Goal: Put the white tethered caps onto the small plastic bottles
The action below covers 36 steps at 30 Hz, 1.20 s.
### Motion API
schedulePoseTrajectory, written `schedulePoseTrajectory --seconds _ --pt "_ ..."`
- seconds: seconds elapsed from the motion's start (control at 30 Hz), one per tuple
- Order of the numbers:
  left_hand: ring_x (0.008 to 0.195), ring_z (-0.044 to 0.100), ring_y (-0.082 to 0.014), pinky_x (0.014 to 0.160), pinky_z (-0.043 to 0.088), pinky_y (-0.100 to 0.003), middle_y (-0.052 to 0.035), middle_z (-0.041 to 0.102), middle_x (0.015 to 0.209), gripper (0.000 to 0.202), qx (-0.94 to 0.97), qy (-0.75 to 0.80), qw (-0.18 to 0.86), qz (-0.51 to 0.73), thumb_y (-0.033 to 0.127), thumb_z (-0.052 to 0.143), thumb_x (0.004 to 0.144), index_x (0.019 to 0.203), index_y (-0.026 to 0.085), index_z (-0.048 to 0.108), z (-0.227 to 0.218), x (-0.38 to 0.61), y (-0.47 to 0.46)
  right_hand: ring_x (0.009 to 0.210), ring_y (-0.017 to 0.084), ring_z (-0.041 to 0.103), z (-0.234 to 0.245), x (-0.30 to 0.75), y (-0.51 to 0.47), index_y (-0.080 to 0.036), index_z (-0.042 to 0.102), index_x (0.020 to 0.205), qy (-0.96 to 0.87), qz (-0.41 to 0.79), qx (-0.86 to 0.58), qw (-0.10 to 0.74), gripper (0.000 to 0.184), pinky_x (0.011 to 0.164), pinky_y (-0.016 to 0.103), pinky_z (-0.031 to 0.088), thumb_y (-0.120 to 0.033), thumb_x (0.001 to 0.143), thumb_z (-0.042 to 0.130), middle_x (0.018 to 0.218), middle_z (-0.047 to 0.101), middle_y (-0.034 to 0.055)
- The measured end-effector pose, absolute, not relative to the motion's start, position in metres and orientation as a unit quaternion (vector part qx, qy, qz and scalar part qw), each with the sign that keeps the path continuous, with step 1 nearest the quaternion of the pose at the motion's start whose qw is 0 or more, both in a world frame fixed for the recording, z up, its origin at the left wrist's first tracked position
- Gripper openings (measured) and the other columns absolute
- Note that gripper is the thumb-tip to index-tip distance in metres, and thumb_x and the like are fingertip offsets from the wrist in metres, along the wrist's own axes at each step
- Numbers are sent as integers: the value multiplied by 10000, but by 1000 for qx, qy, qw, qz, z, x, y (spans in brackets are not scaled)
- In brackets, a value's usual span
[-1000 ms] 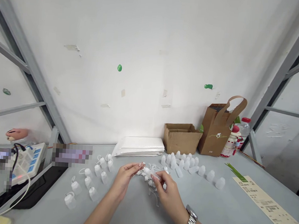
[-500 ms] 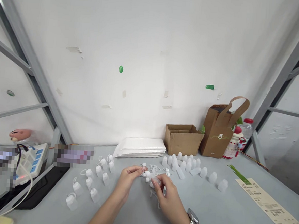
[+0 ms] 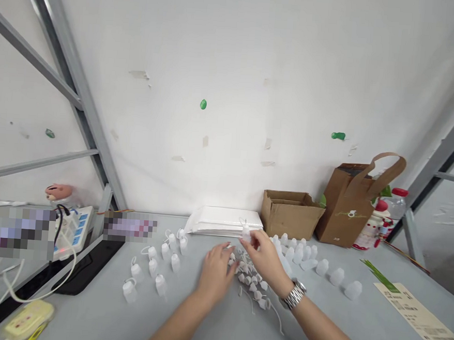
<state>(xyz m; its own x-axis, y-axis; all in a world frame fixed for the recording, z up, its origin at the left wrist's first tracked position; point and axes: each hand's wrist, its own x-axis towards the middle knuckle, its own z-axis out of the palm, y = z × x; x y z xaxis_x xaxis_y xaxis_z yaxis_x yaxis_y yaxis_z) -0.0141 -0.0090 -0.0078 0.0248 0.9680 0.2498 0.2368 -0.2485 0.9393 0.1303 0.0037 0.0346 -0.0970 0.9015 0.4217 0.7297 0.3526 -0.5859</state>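
Note:
My right hand (image 3: 262, 253), with a metal watch on its wrist, pinches a small translucent bottle (image 3: 246, 233) whose cap has a thin white loop on top. Lower and to the left, my left hand (image 3: 216, 273) is open, its fingers spread at the edge of a pile of white caps with strings (image 3: 253, 283). Several capped bottles (image 3: 153, 266) with loops stand in loose rows on the left. On the right are several bottles without caps (image 3: 336, 276), most upright and some lying down.
White padded envelopes (image 3: 226, 216), an open cardboard box (image 3: 291, 216) and a brown paper bag (image 3: 341, 209) line the wall. A power strip (image 3: 77, 229) with cables and a yellow case (image 3: 30, 318) are at left. A printed paper strip (image 3: 415, 312) lies at right.
My right hand has risen away from my left and carries the capped bottle up toward the envelopes. My left hand has let go and spread its fingers. The view has shifted left.

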Motion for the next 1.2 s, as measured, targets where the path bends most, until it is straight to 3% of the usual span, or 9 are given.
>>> schedulePoseTrajectory --seconds 0.1,0.2,0.37,0.53,0.7,0.83,0.93,1.03,1.2 --pt "1256 327 -314 1047 172 -479 -121 491 1301 484 762 460 271 366 247 660 679 1152 233 558 -12 -7 -16 589 140 540 42 95 28 -166 542 739 -769 142 -543 307 160 547 253 424 -290 837 522 638 564 -8" --pt "1282 292 -315 1050 183 -489 -128 442 1351 574 839 444 179 258 326 596 745 1283 227 426 -16 -4 -21 635 144 580 39 55 50 -152 587 750 -811 152 -521 219 159 610 280 464 -303 794 607 674 612 -6" --pt "1306 268 -293 1058 225 -464 -79 329 1428 660 865 446 88 211 400 496 801 1377 223 229 -28 -8 -19 873 171 600 26 11 70 -150 565 1038 -846 147 -504 95 228 761 376 493 -300 872 527 1039 600 48" --pt "1310 261 -296 1054 245 -479 -12 295 1441 566 869 450 59 199 381 349 864 1386 240 180 -37 -9 -19 910 186 592 16 -3 72 -155 547 1081 -853 131 -504 39 253 777 391 491 -294 871 529 1086 582 58" --pt "1284 319 -288 1045 286 -446 -39 327 1427 560 865 462 46 192 357 369 856 1381 225 221 -32 -8 -22 878 179 601 21 6 61 -148 564 1047 -855 99 -506 58 253 777 385 479 -321 866 531 1020 612 50" --pt "1262 355 -289 1038 290 -476 -83 421 1376 534 853 482 53 195 336 419 843 1353 223 304 -27 -9 -19 908 183 588 34 43 37 -166 555 1096 -850 36 -508 133 267 845 327 380 -245 841 546 945 659 46" --pt "1283 304 -331 1021 282 -529 -159 428 1358 589 837 510 55 189 420 478 807 1318 150 366 -24 -8 -16 924 187 567 41 88 20 -179 572 1065 -826 -16 -536 171 222 821 302 340 -217 854 514 956 648 49" --pt "1310 238 -341 999 303 -530 -195 358 1393 622 825 535 45 174 441 492 796 1312 119 363 -19 -7 -14 913 263 538 40 134 15 -126 612 984 -782 -77 -591 182 185 755 350 318 -205 857 504 924 627 118" --pt "1173 449 -283 948 373 -442 -157 514 1256 396 790 559 80 241 339 469 828 1179 157 498 -9 -11 -14 873 297 532 27 173 22 -118 655 837 -756 -122 -619 173 125 715 358 299 -216 814 581 861 636 148"
